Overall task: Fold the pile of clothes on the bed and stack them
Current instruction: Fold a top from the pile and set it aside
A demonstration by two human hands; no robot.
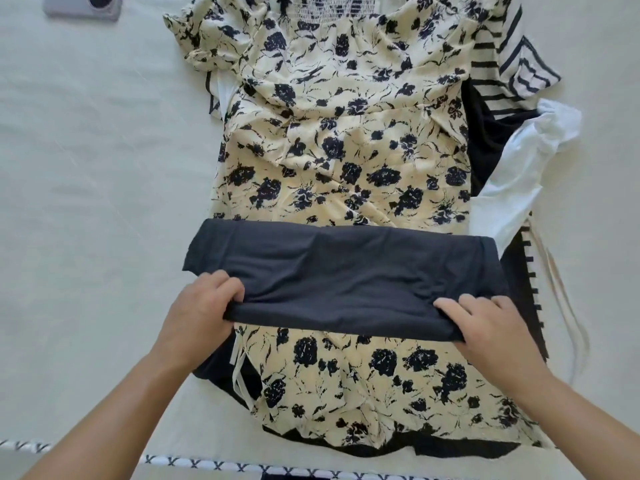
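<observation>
View from above onto a pale bed [86, 202]; a cream floral dress [339, 140] lies spread flat down the middle, running from far to near; across it, nearer than its midpoint, sits a dark navy garment [346, 275], folded into a wide band that reaches left to right; the left hand [204, 306] pinches the band's near-left corner, fingers curled over the cloth; the right hand [485, 323] grips the near-right corner, fingers on top of the fabric; the two hands are well apart, one at each end of the near edge; both bare forearms enter from the near corners; to the right of the dress lies a heap of other clothes: a striped top [512, 64] far right, a white garment [519, 161] nearer than it, and black fabric [485, 133] between these and the dress; more black cloth shows under the dress's near hem; a grey phone [83, 8] rests on the bed at the far left; a patterned trim [207, 465] runs along the near edge.
</observation>
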